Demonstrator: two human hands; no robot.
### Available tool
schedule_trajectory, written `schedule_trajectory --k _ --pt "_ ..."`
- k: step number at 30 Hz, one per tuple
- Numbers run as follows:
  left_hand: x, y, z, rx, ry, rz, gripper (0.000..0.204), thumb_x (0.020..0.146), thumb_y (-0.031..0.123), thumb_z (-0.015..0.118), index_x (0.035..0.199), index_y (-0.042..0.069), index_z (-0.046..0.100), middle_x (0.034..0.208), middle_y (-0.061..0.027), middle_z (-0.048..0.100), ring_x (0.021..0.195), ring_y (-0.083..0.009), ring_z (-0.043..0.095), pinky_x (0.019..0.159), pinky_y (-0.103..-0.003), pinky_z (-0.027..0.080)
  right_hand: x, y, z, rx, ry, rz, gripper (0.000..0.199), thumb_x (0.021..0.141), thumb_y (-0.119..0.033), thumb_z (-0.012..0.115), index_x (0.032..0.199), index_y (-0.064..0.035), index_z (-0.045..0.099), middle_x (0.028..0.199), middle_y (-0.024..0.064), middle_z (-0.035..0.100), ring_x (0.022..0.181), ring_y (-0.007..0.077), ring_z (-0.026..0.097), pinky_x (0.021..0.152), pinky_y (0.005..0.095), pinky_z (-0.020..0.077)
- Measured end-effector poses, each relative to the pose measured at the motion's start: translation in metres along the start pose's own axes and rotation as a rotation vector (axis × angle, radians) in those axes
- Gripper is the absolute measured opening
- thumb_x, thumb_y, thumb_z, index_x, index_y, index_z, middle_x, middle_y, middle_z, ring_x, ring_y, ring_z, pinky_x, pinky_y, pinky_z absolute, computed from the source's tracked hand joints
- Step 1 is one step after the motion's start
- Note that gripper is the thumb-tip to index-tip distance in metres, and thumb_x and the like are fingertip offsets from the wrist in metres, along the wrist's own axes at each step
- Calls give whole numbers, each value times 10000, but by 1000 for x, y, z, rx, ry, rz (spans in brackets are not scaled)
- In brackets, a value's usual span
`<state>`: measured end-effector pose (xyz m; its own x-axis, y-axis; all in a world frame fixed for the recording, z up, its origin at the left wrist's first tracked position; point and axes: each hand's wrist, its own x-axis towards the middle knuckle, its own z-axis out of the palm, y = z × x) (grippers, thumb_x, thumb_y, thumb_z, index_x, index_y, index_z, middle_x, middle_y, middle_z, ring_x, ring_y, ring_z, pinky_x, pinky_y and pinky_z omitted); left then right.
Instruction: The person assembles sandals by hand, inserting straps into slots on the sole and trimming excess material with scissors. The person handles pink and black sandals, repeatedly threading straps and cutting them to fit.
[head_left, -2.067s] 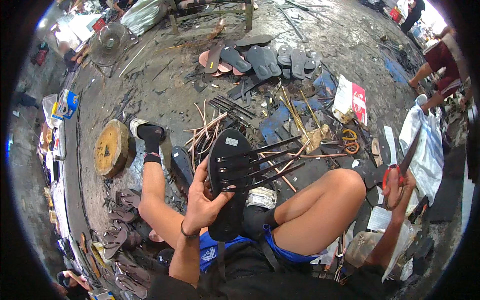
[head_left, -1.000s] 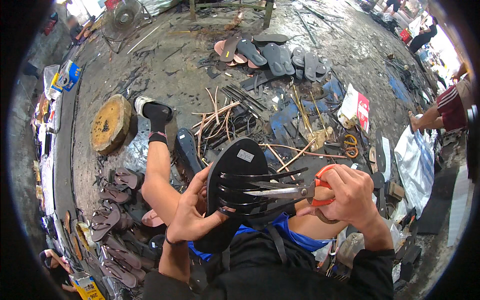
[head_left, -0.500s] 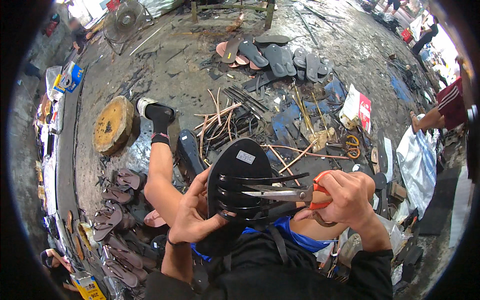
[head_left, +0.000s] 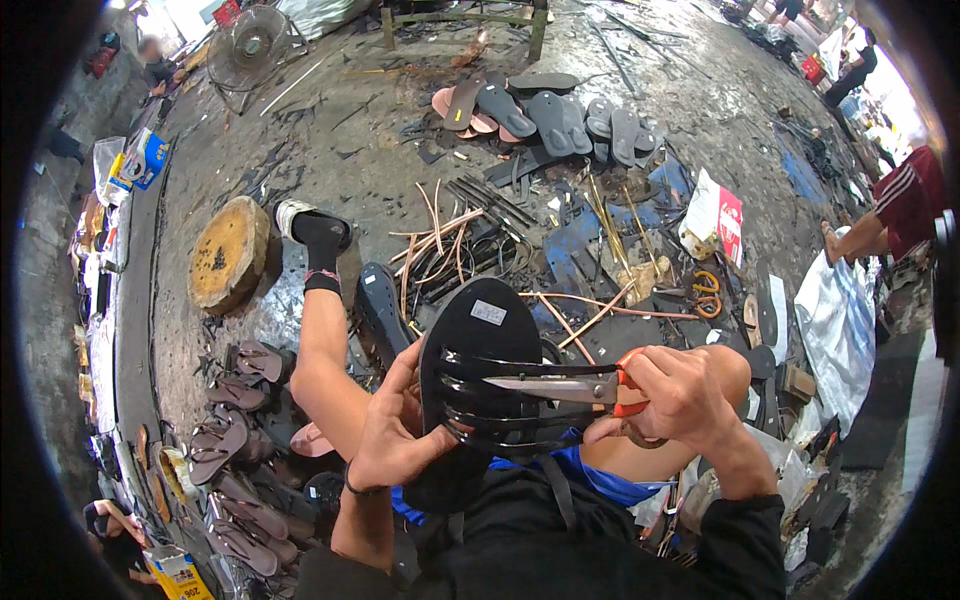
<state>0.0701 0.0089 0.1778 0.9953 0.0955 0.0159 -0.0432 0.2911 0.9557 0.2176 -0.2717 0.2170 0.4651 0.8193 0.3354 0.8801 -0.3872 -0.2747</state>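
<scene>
A black sandal sole (head_left: 470, 330) with a small pale label stands tilted up in front of me. Several glossy black straps (head_left: 510, 442) cross it and stretch out to the right. My left hand (head_left: 398, 425) grips the sandal at its left edge, thumb over the strap side. In my right hand (head_left: 682, 395) is a pair of scissors (head_left: 570, 386) with orange handles. Their metal blades point left and lie among the straps, close to the upper one. Whether the blades touch a strap, I cannot tell.
Beyond my knees lie tan and black strips (head_left: 450, 235) and yellow-handled scissors (head_left: 707, 295). Several soles (head_left: 555, 120) sit farther off. At left are a round wooden block (head_left: 228, 255) and brown sandals (head_left: 240, 505). A fan (head_left: 250, 45) stands back left; another person's leg (head_left: 860, 240) is at right.
The upper strap's free end has dropped toward the scissors, and the blades look closer together. My right fingers have shifted on the handles. The sandal has moved slightly right.
</scene>
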Motion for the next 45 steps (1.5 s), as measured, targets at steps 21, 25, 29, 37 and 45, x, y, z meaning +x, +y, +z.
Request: schedule_trajectory --k 21,25,29,37,45 --pt "-5 5 1 8 -14 4 926 815 -27 782 1542 -83 211 1490 -182 454 1397 -242 436 1165 -379 325 15 -14 -14 -167 23 74 664 641 -681 803 833 -68 634 793 43 635 746 222 655 629 328 508" --pt "-7 4 2 -7 -8 -3 929 813 -44 772 1547 -75 204 1501 -180 442 1402 -242 433 1167 -378 326 15 -15 -13 -175 33 46 664 632 -687 802 809 -69 633 776 43 629 725 218 646 626 328 506" --pt "-5 3 0 -53 -28 33 929 814 -64 760 1551 -65 195 1497 -175 447 1389 -243 448 1155 -374 343 16 -17 -15 -159 53 22 664 631 -687 801 800 -68 632 765 41 623 719 215 642 621 327 503" --pt "-6 7 0 -47 -50 50 923 808 -85 748 1548 -68 196 1485 -168 453 1364 -233 472 1140 -371 361 15 -16 -16 -169 57 18 667 634 -682 804 798 -60 630 754 43 621 715 214 650 616 322 510" --pt "-7 6 2 -80 -56 64 931 807 -89 747 1551 -68 188 1495 -174 444 1371 -238 467 1143 -373 360 12 -19 -15 -90 28 17 643 623 -655 826 788 -64 632 755 45 629 701 210 665 597 317 528"
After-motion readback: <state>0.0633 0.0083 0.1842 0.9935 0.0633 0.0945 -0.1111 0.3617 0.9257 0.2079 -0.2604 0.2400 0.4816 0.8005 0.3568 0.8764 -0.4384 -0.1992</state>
